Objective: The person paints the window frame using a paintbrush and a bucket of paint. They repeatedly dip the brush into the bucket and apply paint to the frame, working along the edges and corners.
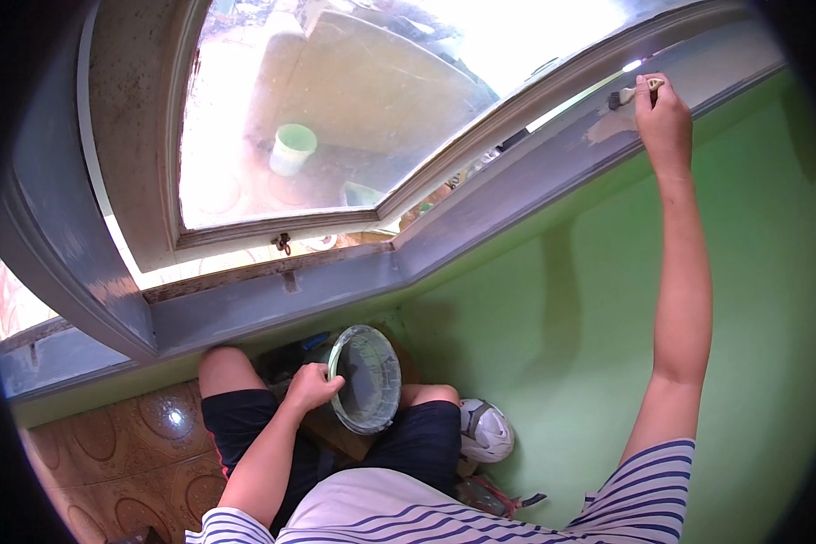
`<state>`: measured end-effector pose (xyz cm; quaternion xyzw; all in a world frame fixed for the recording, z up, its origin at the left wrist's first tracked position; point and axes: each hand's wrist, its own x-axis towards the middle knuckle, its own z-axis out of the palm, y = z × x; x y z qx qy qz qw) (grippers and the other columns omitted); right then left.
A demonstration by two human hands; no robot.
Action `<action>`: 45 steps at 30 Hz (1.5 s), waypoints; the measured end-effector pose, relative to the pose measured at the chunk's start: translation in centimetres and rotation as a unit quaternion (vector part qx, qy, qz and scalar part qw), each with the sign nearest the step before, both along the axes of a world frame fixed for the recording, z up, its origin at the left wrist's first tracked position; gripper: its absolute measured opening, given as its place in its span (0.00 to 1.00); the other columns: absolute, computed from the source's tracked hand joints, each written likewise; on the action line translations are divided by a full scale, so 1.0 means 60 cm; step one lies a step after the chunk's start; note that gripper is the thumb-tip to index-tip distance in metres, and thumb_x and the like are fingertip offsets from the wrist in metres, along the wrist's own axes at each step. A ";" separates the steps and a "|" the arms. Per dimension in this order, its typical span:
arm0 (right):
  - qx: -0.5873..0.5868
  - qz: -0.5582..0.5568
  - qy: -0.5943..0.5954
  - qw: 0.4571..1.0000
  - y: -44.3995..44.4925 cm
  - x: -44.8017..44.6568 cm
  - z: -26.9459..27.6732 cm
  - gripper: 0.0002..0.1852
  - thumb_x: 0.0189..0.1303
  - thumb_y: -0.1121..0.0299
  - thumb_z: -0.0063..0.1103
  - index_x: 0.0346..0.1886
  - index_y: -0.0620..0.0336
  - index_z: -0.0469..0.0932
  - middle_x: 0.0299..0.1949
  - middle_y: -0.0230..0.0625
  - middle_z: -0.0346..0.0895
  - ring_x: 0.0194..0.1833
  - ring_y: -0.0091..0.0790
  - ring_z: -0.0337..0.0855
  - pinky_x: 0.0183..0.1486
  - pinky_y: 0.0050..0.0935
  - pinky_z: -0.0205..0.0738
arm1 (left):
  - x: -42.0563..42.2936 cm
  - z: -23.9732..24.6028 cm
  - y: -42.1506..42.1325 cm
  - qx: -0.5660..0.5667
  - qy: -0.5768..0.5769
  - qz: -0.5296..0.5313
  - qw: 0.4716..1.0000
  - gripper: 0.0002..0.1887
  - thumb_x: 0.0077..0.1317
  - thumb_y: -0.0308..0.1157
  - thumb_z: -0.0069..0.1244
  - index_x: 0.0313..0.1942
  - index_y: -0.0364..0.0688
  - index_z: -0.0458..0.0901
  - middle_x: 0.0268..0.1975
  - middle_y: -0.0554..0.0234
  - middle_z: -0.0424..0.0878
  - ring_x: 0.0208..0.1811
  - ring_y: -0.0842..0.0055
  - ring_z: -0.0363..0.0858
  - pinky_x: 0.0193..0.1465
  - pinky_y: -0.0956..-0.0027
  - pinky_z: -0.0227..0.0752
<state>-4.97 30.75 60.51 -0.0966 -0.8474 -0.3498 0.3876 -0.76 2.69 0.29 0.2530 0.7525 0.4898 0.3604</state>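
Observation:
My right hand (665, 119) grips the pale handle of a paintbrush (627, 96) high on the right. The brush's dark bristles touch or hover just over the grey window frame (517, 166), beside a patch of paler bare surface. In my left hand (317, 387) is the rim of a bucket (367, 381), held tilted above my lap. Grey paint coats its inside, and how much it holds I cannot tell. The glazed window sash (279, 228) stands ajar from the frame, with a small metal latch (282, 243) on its lower rail.
A green wall (605, 272) runs below the frame on my right. A white helmet (486, 430) lies by my knee on the right. Patterned brown tiles (122, 435) cover the floor at left. Through the glass, a pale green bucket (292, 149) stands outside.

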 end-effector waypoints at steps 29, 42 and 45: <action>-0.017 0.023 0.047 0.999 -0.021 0.020 -0.011 0.17 0.73 0.56 0.49 0.40 0.60 0.79 0.34 0.48 0.85 0.37 0.54 0.86 0.40 0.45 0.81 | 0.003 -0.005 0.002 -0.006 -0.022 0.001 1.000 0.19 0.54 0.45 0.54 0.27 0.34 0.85 0.21 0.52 0.84 0.25 0.63 0.86 0.37 0.60 0.79; -0.112 -0.005 -0.057 0.992 -0.013 0.031 -0.102 0.16 0.71 0.59 0.51 0.40 0.63 0.79 0.34 0.51 0.84 0.38 0.56 0.85 0.41 0.47 0.79 | -0.001 0.011 0.000 0.007 -0.017 -0.008 1.000 0.18 0.56 0.41 0.54 0.28 0.32 0.85 0.20 0.52 0.84 0.23 0.67 0.86 0.33 0.62 0.79; -0.034 -0.002 -0.023 0.999 -0.012 0.037 -0.067 0.15 0.72 0.58 0.51 0.40 0.63 0.78 0.34 0.50 0.84 0.38 0.55 0.86 0.41 0.48 0.79 | 0.000 0.006 0.002 0.004 -0.018 -0.004 1.000 0.18 0.54 0.44 0.53 0.26 0.34 0.85 0.20 0.52 0.84 0.26 0.63 0.86 0.37 0.60 0.79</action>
